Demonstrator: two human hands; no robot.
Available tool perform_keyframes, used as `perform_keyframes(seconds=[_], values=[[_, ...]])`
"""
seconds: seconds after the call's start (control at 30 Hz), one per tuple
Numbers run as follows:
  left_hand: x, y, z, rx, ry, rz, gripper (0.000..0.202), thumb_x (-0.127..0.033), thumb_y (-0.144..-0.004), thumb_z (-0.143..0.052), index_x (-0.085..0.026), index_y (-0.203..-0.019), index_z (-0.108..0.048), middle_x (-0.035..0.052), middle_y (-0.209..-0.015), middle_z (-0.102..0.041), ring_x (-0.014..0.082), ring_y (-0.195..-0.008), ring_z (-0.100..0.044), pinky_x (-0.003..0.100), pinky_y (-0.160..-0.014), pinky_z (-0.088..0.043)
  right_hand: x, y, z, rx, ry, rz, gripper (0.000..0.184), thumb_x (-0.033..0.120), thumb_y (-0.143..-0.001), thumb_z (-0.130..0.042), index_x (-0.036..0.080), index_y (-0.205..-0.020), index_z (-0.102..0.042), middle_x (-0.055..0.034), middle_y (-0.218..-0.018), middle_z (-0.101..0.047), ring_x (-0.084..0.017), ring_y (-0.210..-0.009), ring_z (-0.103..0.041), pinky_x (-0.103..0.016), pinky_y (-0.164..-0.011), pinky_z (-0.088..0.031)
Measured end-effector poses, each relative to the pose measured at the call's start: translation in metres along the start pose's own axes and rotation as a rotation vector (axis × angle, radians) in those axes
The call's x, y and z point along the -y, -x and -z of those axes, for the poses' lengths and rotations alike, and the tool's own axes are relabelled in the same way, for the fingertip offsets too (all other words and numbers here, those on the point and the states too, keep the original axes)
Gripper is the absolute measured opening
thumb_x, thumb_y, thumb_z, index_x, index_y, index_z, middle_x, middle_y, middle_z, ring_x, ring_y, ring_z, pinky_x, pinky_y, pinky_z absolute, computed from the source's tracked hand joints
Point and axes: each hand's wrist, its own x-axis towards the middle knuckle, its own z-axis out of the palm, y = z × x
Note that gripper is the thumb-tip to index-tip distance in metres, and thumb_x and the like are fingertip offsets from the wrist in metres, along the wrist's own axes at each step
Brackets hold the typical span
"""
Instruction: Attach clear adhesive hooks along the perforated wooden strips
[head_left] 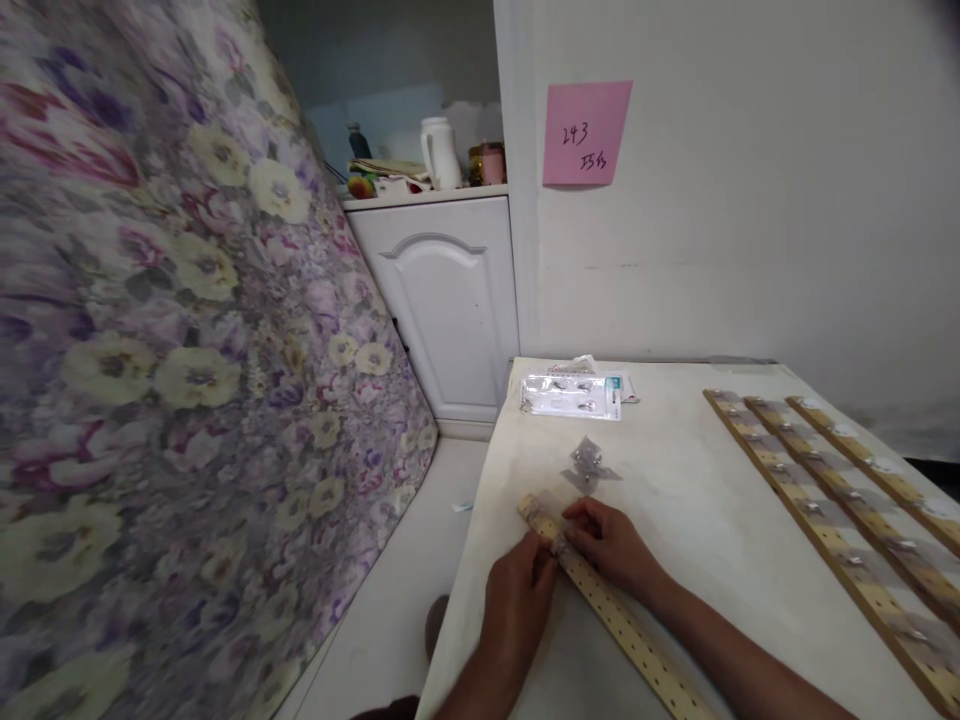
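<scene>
A long light wooden strip (637, 645) dotted with rows of holes lies slanted along the near left of the table. Small clear plastic pieces cover its far end; their kind is too small to make out. My left hand (517, 590) is closed at the strip's left edge, thumb and fingertips pinched over the plastic. Across from it, my right hand (609, 545) rests by the right edge with its fingers curled in, fingertips touching the strip's upper part. What either hand pinches is hidden. Just beyond lies a small heap of clear packets (589, 465) with shiny metal bits.
Blister packs (574, 396) lie at the table's far left corner. Several small clear packets sit along three wooden strips (832, 540) on the right. A flowered curtain (225, 330) hangs at left. Behind are a white cabinet (450, 300) and a pink note (586, 134) on the wall.
</scene>
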Motion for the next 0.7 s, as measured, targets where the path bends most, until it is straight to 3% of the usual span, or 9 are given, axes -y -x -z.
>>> perform_keyframes(seconds=[0.17, 0.4, 0.53, 0.7], values=[[0.001, 0.001, 0.002, -0.004, 0.067, 0.028, 0.012, -0.023, -0.083, -0.048, -0.022, -0.092, -0.055, -0.0016, -0.077, -0.065, 0.0142, -0.072, -0.061, 0.022, -0.066, -0.041, 0.001, 0.001, 0.003, -0.008, -0.050, -0.010, 0.022, 0.029, -0.075, -0.056, 0.018, -0.093, -0.060, 0.0027, -0.064, -0.057, -0.014, -0.058, -0.054, -0.026, -0.055, -0.042], [0.001, 0.001, 0.009, -0.035, 0.078, 0.066, 0.011, -0.029, -0.086, -0.045, -0.021, -0.089, -0.052, -0.0010, -0.074, -0.063, 0.0138, -0.067, -0.060, 0.021, -0.061, -0.040, -0.008, -0.001, 0.004, -0.055, -0.101, -0.041, 0.025, 0.032, -0.075, -0.055, 0.020, -0.097, -0.057, 0.0034, -0.065, -0.054, -0.013, -0.055, -0.051, -0.025, -0.051, -0.041], [-0.001, 0.004, 0.014, -0.045, 0.035, 0.014, 0.013, -0.029, -0.087, -0.043, -0.021, -0.084, -0.054, -0.0018, -0.071, -0.061, 0.0129, -0.063, -0.056, 0.022, -0.060, -0.039, -0.007, 0.003, 0.003, -0.082, -0.061, 0.012, 0.023, 0.033, -0.078, -0.054, 0.020, -0.096, -0.057, 0.0018, -0.069, -0.056, -0.014, -0.060, -0.052, -0.026, -0.057, -0.043], [0.005, 0.011, 0.008, -0.026, -0.113, -0.092, 0.027, -0.025, -0.088, -0.039, -0.024, -0.106, -0.059, 0.0043, -0.096, -0.065, 0.0181, -0.087, -0.060, 0.028, -0.078, -0.043, 0.004, 0.010, -0.001, -0.080, 0.089, 0.090, 0.026, 0.033, -0.077, -0.057, 0.019, -0.100, -0.059, -0.0021, -0.081, -0.062, -0.016, -0.068, -0.055, -0.028, -0.063, -0.045]])
